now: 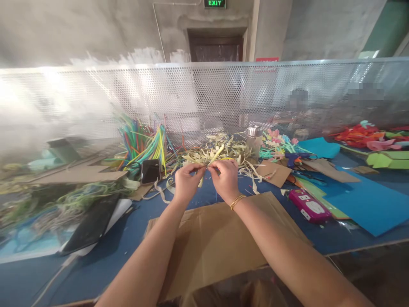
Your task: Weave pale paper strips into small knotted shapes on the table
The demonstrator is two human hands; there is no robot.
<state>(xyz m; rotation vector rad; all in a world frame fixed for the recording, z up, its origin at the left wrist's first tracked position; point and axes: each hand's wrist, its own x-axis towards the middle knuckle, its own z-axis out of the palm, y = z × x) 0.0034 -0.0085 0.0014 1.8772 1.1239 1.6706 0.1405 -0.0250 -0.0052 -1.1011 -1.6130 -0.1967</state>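
Note:
My left hand [186,180] and my right hand [226,179] are raised together above the blue table [128,238], fingers pinched on a thin pale yellow paper strip [216,154] that slants up between them. A gold bracelet [237,201] circles my right wrist. Just behind the hands lies a heap of pale shredded paper strips [220,151]. A flat brown cardboard sheet [217,243] lies under my forearms.
A bundle of coloured straws [143,143] and a black phone [150,171] sit at left, a dark tablet [92,224] nearer. A glass jar [254,140], paper flowers [276,143], a glue gun [295,158], a pink power strip [309,206] and blue paper [367,204] lie right. A perforated metal screen [204,94] backs the table.

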